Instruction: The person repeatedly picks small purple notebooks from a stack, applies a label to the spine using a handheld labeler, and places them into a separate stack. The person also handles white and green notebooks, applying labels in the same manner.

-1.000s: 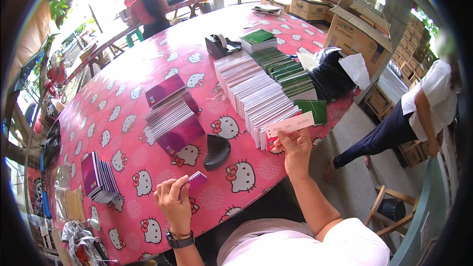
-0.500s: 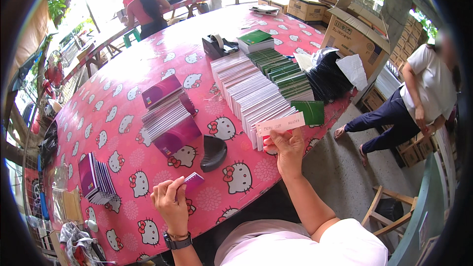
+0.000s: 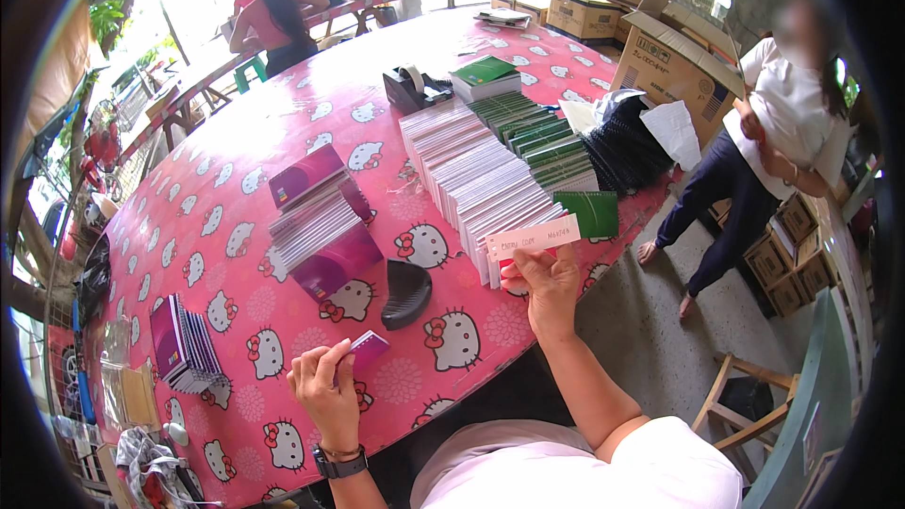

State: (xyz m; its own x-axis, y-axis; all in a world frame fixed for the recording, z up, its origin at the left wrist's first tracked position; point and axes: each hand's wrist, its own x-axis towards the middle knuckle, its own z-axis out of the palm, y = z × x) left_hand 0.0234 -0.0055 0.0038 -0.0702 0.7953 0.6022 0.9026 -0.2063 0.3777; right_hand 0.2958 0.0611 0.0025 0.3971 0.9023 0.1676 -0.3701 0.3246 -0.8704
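Note:
My right hand pinches a pale pink paper slip with handwriting on it, held up before the near end of a long row of white-edged notebooks. Something red shows behind those fingers. Over the table's near edge, my left hand, with a dark watch at the wrist, grips a small purple notebook between thumb and fingers. A black stapler lies between my hands. Beyond it a stack of purple notebooks leans over, and spiral-bound purple notebooks stand farther left.
Green notebooks and a tape dispenser are at the back of the pink patterned table. Black spiral bindings lie beside an open carton. A person stands at the right; people sit far left. A wooden stool stands near me.
The person at the right has turned and brought both hands up before the chest. My hands stay nearly still, with the slip and notebook in them.

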